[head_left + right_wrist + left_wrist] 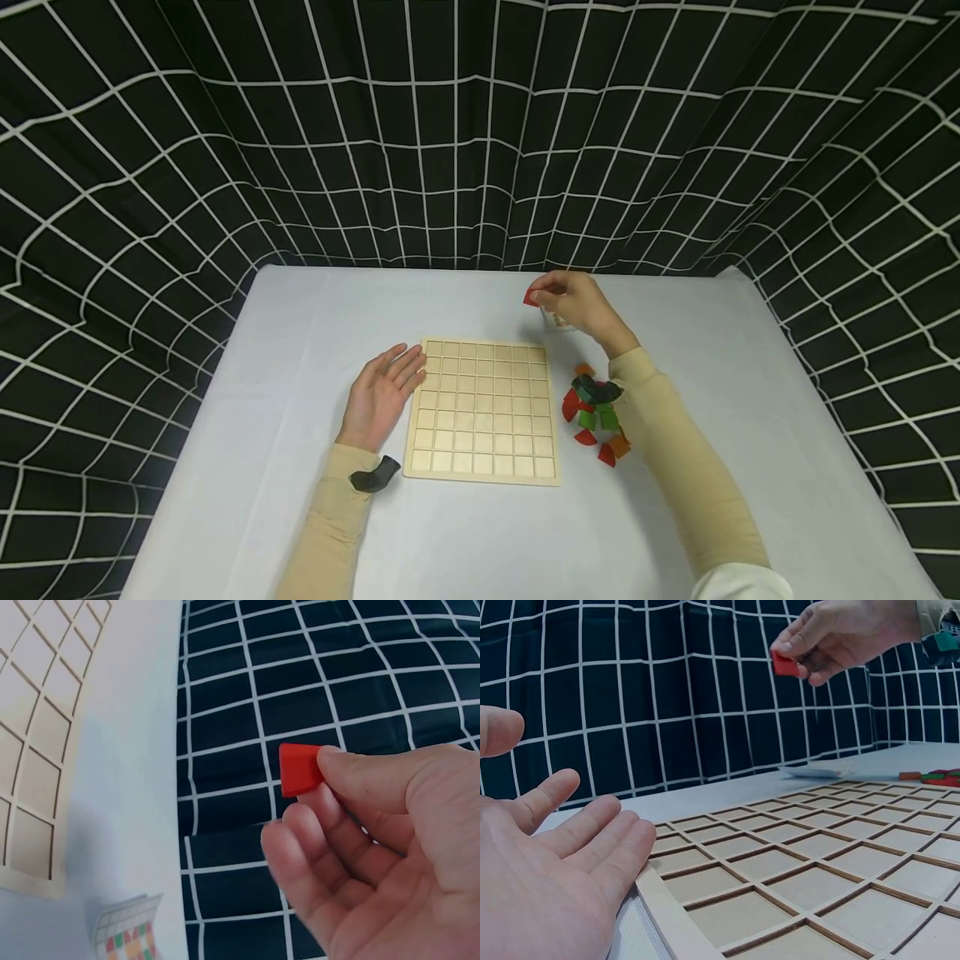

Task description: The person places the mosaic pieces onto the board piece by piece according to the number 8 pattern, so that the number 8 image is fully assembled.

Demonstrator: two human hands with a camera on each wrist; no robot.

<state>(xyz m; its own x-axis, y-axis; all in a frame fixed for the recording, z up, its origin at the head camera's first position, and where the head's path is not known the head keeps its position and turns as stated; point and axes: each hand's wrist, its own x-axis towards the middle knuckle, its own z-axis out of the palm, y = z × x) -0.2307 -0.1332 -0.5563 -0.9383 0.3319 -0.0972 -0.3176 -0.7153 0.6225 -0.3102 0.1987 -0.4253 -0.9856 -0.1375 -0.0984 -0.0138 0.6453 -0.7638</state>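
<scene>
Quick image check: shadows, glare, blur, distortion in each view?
Head: soft shadow on the white table beside the right sleeve; grid lines bend on the black cloth, though folds may explain some. Left wrist: bluish cast, far colored blocks look soft. Right wrist: upper cells of the board look washed out, printed sheet is soft, red block reads clear.

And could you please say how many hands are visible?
2: the left hand beside the wooden grid board, the right hand past its far-right corner, pinching a red piece.
</scene>
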